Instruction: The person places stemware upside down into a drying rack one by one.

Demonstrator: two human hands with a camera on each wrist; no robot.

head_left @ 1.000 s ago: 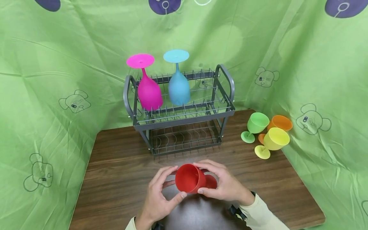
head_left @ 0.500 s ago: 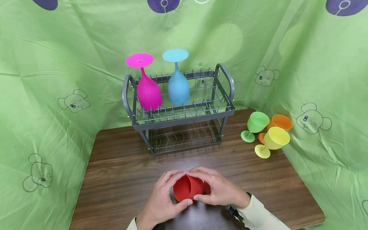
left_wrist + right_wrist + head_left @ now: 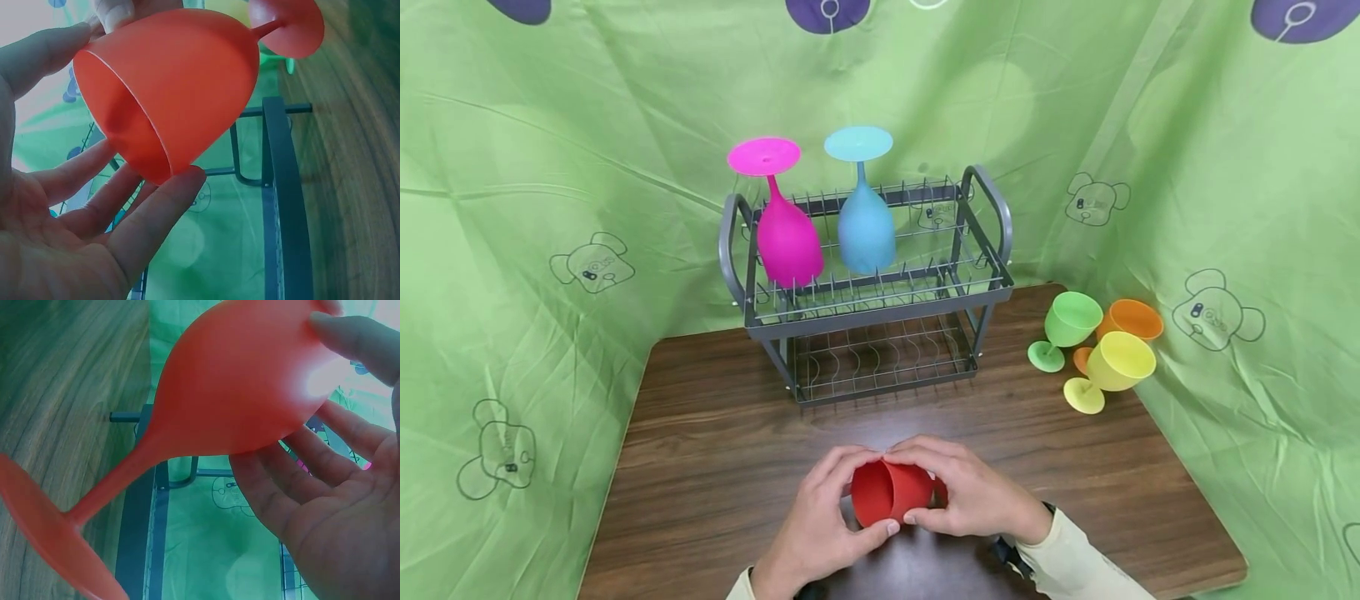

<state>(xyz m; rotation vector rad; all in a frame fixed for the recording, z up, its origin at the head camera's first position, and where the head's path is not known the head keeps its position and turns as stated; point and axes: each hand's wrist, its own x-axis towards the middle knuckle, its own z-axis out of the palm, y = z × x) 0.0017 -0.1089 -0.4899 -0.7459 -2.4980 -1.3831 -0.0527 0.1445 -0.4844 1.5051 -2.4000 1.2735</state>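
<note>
Between both hands, near the front of the table, a red goblet is held on its side above the wood. Its mouth faces the left hand, whose fingers and thumb grip the rim. The right hand holds the bowl between thumb and fingers. In the right wrist view the stem and round foot point away from the palm. The left wrist view shows the left fingertips touching the rim's edge, with the foot at the far end. From the head, the right hand mostly hides stem and foot.
Behind the hands stands a grey two-tier dish rack. A pink goblet and a blue goblet stand upside down on its top tier. Green, orange and yellow goblets stand upright at the table's right.
The red goblet has come slightly nearer the body, and its mouth has turned further left. Both hands have closed in around it, fingertips almost meeting. The last half second shows hardly any movement.
</note>
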